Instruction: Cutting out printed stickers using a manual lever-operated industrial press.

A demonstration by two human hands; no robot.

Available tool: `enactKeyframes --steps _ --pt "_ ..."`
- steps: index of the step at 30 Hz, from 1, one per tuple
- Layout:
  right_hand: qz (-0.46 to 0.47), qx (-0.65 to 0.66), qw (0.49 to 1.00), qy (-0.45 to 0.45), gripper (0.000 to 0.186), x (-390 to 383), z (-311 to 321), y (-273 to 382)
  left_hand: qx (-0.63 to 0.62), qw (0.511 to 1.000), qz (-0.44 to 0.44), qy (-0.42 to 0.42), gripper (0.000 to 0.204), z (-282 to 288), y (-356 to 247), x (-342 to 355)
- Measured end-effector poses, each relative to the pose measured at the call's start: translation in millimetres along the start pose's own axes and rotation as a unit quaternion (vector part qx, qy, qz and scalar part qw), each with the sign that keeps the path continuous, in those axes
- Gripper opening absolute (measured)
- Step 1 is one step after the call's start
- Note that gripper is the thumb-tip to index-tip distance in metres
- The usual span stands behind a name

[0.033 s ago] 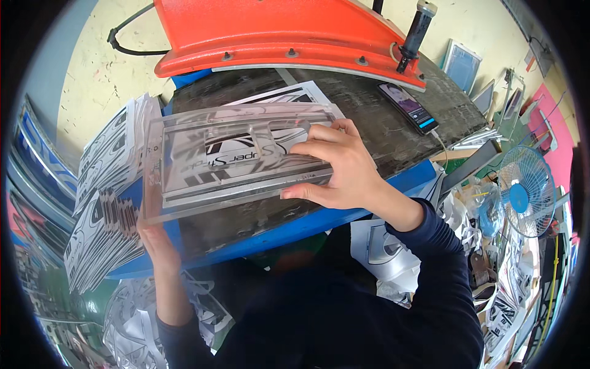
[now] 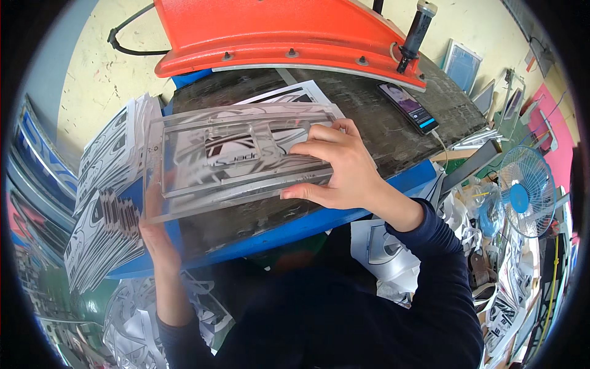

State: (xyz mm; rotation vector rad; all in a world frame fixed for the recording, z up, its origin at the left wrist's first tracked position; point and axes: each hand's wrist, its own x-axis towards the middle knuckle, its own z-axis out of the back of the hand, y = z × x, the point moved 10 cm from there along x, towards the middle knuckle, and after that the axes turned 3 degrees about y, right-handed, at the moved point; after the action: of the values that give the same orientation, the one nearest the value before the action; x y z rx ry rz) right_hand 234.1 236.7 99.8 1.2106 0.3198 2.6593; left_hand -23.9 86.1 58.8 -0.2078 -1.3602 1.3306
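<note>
Two hands (image 2: 160, 245) (image 2: 345, 165), fingers (image 2: 301, 192) gripping a clear framed plate (image 2: 246, 182); printed sheet (image 2: 231, 151) showing through.

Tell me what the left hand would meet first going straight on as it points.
The left hand seems to touch the clear frame; beyond it, probably the upper papers, though depth is unclear.

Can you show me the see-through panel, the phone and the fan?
See-through panel (image 2: 238, 173): head view, flat part near its middle.
Phone (image 2: 407, 109): head view, middle of its screen.
Fan (image 2: 519, 198): head view, its round blue centre.
</note>
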Motion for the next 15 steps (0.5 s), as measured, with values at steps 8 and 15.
enactKeyframes --steps 8,15 --pt "-0.014 0.016 0.999 -0.024 0.058 4.7 12.0 -3.5 0.27 0.962 -0.028 0.03 0.043 -19.1 -39.7 16.0" --pt "-0.063 0.132 0.978 -0.146 0.047 -0.9 44.8 -26.9 0.216 0.954 -0.053 0.202 0.034 -98.3 -54.7 46.8"
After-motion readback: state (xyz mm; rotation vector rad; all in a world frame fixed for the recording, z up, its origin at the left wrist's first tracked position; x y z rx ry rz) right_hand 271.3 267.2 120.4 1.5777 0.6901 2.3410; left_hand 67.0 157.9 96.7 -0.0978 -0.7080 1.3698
